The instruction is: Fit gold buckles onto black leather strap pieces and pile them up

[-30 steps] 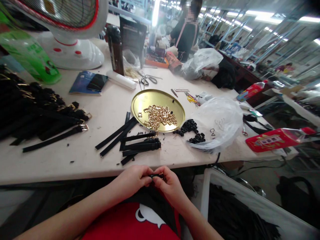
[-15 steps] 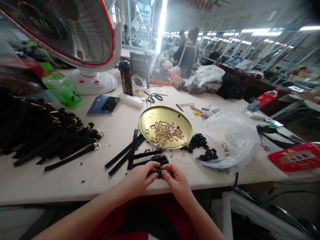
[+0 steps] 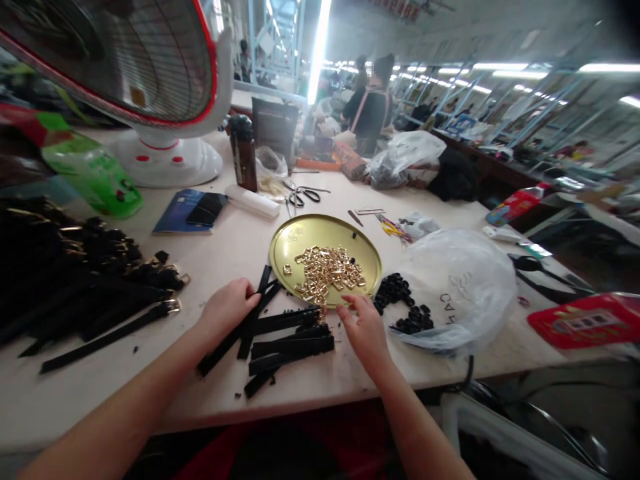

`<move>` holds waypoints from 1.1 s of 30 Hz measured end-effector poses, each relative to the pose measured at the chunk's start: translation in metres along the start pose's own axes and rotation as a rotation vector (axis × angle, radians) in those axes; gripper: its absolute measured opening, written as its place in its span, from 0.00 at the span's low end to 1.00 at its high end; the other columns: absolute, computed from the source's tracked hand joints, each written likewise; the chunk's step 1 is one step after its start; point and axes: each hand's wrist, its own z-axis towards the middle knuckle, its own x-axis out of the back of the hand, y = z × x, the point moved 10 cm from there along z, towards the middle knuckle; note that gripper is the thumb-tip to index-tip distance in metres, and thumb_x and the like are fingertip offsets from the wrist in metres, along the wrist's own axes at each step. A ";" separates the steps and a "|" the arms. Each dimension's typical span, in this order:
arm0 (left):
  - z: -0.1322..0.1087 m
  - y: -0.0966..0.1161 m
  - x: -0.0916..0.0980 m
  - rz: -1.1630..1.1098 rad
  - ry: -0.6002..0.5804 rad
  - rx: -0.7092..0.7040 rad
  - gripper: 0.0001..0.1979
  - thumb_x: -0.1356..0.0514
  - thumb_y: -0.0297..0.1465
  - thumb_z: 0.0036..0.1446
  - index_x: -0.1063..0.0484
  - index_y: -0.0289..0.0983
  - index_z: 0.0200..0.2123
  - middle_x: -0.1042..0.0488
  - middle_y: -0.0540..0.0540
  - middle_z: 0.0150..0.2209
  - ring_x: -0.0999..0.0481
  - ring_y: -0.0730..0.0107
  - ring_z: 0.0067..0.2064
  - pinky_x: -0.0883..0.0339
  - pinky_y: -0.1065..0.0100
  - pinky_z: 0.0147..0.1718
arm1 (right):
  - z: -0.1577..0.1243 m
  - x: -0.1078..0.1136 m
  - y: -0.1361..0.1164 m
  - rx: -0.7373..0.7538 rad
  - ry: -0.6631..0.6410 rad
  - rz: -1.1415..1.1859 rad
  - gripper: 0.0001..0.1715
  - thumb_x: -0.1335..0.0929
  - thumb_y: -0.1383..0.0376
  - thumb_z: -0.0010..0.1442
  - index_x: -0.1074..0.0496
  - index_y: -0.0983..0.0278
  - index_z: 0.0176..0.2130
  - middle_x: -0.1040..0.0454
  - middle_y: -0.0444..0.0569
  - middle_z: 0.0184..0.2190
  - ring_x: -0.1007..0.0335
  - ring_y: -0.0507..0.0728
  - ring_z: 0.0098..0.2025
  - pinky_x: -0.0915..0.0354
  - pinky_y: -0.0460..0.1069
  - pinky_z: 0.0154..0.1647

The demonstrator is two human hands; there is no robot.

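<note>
My left hand (image 3: 231,308) is closed on a black strap (image 3: 220,353) left of the gold tray. Gold buckles (image 3: 330,270) lie heaped on the round gold tray (image 3: 310,230). At the tray's front right edge is my right hand (image 3: 361,327), its fingers apart with nothing visible between them. Between my hands, several black straps (image 3: 290,347) lie on the table, some with gold buckles at their right ends. Small black loops (image 3: 395,290) sit to the right of the tray, partly by a clear plastic bag (image 3: 460,287).
A fan (image 3: 170,157) stands at the back left, above a large pile of black straps (image 3: 95,267). Scissors (image 3: 305,195), a dark bottle (image 3: 243,150) and a blue booklet (image 3: 175,212) lie beyond the tray. A red packet (image 3: 585,320) is at the right.
My hands have moved apart from the small piece they held together. The left went left to a strap; the right moved to the tray's edge. The view has shifted slightly.
</note>
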 end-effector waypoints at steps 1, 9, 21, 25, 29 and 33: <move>-0.003 -0.002 0.006 -0.024 0.019 0.026 0.10 0.49 0.39 0.51 0.36 0.38 0.27 0.30 0.48 0.24 0.32 0.67 0.26 0.46 0.71 0.22 | 0.003 0.017 0.022 -0.054 0.047 -0.018 0.16 0.40 0.58 0.56 0.32 0.66 0.40 0.31 0.53 0.36 0.35 0.57 0.35 0.39 0.51 0.38; -0.056 0.051 -0.003 -0.743 -0.291 -0.056 0.14 0.46 0.44 0.46 0.42 0.39 0.25 0.41 0.57 0.15 0.40 0.76 0.18 0.47 0.74 0.17 | 0.018 0.098 0.138 -0.278 0.072 -0.270 0.14 0.40 0.61 0.52 0.30 0.66 0.33 0.28 0.53 0.29 0.34 0.59 0.33 0.40 0.53 0.37; -0.133 0.122 -0.068 -1.231 -0.757 0.176 0.16 0.45 0.35 0.50 0.39 0.36 0.42 0.31 0.54 0.20 0.34 0.79 0.20 0.42 0.77 0.21 | 0.008 0.043 0.104 -0.251 -0.066 -0.185 0.14 0.36 0.69 0.47 0.31 0.65 0.37 0.30 0.49 0.30 0.35 0.56 0.33 0.42 0.51 0.37; -0.140 0.133 -0.064 -1.328 -0.785 0.179 0.14 0.44 0.32 0.49 0.37 0.36 0.40 0.30 0.52 0.27 0.34 0.82 0.20 0.43 0.79 0.19 | 0.000 0.062 0.102 -0.268 -0.047 -0.064 0.17 0.36 0.66 0.49 0.32 0.66 0.41 0.31 0.50 0.34 0.36 0.57 0.36 0.42 0.54 0.41; -0.145 0.150 -0.060 -1.372 -0.815 0.111 0.12 0.44 0.30 0.49 0.35 0.35 0.39 0.31 0.51 0.29 0.33 0.83 0.22 0.41 0.79 0.19 | -0.034 0.059 0.077 -0.327 -0.147 0.244 0.18 0.36 0.59 0.52 0.33 0.66 0.41 0.30 0.46 0.29 0.33 0.53 0.30 0.37 0.51 0.35; -0.151 0.162 -0.060 -1.395 -0.830 0.049 0.11 0.44 0.31 0.50 0.33 0.35 0.38 0.31 0.51 0.29 0.33 0.82 0.23 0.40 0.79 0.19 | -0.084 0.026 0.037 -0.549 -0.264 0.945 0.16 0.29 0.62 0.46 0.34 0.62 0.36 0.31 0.41 0.27 0.35 0.48 0.26 0.37 0.46 0.32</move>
